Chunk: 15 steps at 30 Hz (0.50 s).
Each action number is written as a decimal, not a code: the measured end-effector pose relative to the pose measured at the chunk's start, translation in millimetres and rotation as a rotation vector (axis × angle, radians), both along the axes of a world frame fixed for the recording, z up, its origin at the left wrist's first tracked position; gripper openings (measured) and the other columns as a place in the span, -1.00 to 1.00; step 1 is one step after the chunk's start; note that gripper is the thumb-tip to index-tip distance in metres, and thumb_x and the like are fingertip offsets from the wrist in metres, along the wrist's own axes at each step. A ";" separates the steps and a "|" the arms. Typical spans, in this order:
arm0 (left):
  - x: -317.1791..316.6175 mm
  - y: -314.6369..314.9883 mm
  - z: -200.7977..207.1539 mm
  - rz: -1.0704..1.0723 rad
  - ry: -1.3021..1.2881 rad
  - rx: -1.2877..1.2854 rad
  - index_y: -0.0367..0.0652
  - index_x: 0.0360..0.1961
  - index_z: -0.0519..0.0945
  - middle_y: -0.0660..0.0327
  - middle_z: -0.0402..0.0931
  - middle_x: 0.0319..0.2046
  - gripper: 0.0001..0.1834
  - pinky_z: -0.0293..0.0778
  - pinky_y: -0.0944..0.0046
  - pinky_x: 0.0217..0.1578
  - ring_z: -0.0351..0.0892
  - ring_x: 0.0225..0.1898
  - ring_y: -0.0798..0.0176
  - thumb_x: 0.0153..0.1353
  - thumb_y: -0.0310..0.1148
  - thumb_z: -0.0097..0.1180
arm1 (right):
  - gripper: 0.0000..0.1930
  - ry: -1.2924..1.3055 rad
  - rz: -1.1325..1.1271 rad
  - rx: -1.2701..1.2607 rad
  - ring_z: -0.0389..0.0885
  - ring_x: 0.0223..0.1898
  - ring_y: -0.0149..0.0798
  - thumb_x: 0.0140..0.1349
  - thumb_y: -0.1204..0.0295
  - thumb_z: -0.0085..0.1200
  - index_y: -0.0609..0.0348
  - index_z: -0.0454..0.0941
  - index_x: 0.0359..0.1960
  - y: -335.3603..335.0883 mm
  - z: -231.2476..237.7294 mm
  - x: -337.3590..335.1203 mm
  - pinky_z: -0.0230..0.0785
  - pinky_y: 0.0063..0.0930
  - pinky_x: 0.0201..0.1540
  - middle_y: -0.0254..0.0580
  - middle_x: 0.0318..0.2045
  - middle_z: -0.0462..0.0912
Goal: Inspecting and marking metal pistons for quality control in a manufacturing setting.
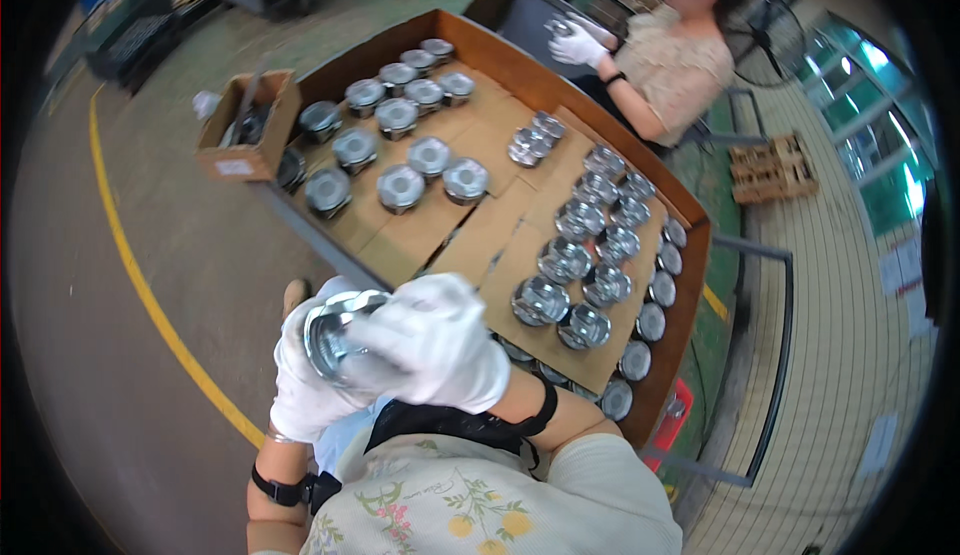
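Both of my hands wear white gloves and are raised in front of my body, at the near side of a large bin. My left hand (298, 380) is wrapped round a shiny metal piston (333, 335), tilted with its hollow side partly showing. My right hand (440, 340) is curled in, its fingers against the piston's right side. Motion smears those fingers, and whether they pinch something small is hidden. Beyond my hands, several pistons with grey round crowns (402, 187) stand on the bin's cardboard sheet (385, 245). Shinier pistons (565, 258) stand in rows at the right.
A brown-walled bin (695, 285) holds the pistons, with a lower layer (634, 360) showing along its right side. A small cardboard box (240, 140) with tools sits at its left corner. Across the bin a seated co-worker (660, 65) in white gloves handles a part. A metal frame (780, 345) juts out right.
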<state>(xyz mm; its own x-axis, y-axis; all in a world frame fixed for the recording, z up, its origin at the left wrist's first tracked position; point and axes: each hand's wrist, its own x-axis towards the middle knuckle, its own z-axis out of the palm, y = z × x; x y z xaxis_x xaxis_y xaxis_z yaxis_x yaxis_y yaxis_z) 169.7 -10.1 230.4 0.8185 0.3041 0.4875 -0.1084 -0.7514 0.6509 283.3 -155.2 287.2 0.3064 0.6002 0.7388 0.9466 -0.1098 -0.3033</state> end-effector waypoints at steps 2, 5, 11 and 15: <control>0.3 -1.2 -2.7 -0.096 0.040 -0.056 -0.31 0.14 0.28 -0.07 0.53 0.01 0.07 0.50 0.14 0.00 0.60 0.00 0.07 -0.37 -0.05 0.61 | -0.78 0.003 0.095 -0.193 0.56 -0.30 -0.28 -0.07 0.22 0.16 -0.03 0.61 -0.37 -2.4 -11.5 -8.1 0.32 -0.34 -0.22 -0.36 -0.42 0.62; 5.3 -5.2 -13.3 -0.204 0.088 -0.063 -0.27 0.17 0.26 -0.03 0.52 0.02 0.09 0.48 0.16 0.03 0.58 0.01 0.07 -0.37 -0.05 0.61 | -0.78 -0.051 0.046 -0.260 0.56 -0.26 -0.23 0.00 0.25 0.06 -0.01 0.60 -0.32 -10.2 -26.7 -10.2 0.31 -0.34 -0.14 -0.30 -0.39 0.62; 17.5 -13.8 -12.6 -0.258 0.221 -0.588 -0.28 0.32 0.13 0.03 0.43 0.07 0.16 0.43 0.21 0.01 0.55 -0.15 0.23 -0.28 -0.19 0.58 | -0.77 0.283 -0.073 -0.286 0.61 -0.56 -0.12 0.00 0.16 0.24 0.02 0.64 -0.56 -46.6 -26.1 14.9 0.43 -0.26 -0.46 -0.24 -0.65 0.58; 18.5 -8.9 -18.2 -0.196 0.264 -0.685 -0.24 0.37 0.10 -0.03 0.38 0.15 0.16 0.44 0.21 -0.01 0.55 -0.18 0.24 -0.25 -0.25 0.55 | -0.80 0.481 -0.320 -0.339 0.64 -0.45 -0.07 0.02 0.17 0.19 -0.06 0.73 -0.42 -109.9 -13.4 37.2 0.47 -0.21 -0.33 -0.14 -0.49 0.67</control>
<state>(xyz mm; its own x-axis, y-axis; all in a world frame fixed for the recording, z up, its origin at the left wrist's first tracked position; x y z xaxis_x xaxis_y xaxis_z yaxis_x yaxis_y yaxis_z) 188.1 -19.0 212.2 0.9520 0.3053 0.0224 0.0258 -0.1528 0.9879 320.5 -265.0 273.8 0.7561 0.5999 0.2617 0.6192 -0.5261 -0.5829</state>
